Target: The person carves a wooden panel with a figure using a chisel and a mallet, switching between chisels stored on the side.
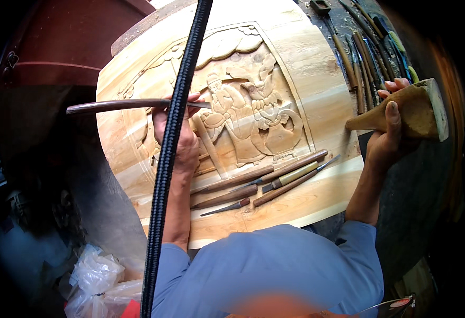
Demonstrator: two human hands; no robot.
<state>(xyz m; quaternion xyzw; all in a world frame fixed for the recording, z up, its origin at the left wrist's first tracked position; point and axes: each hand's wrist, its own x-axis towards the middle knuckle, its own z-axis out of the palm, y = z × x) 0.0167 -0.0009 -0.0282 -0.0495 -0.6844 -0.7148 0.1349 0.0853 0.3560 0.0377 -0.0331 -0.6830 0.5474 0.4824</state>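
Note:
A pale wooden panel (322, 71) with a relief of figures inside a carved frame lies before me. My left hand (186, 140) is closed round a carving chisel (117, 105). Its long dark handle sticks out to the left, and the metal blade reaches right to the carved figure's edge. A black braided cord hides part of this hand. Off the panel's right side, my right hand (389, 135) grips a wooden mallet (413, 108), with its broad head up to the right and apart from the chisel.
Several carving tools (288, 175) with wooden handles lie across the panel's near part. More tools (367, 63) lie in a row beyond its right edge. The black braided cord (164, 175) runs top to bottom through the view. Clear plastic bags (97, 275) sit at lower left.

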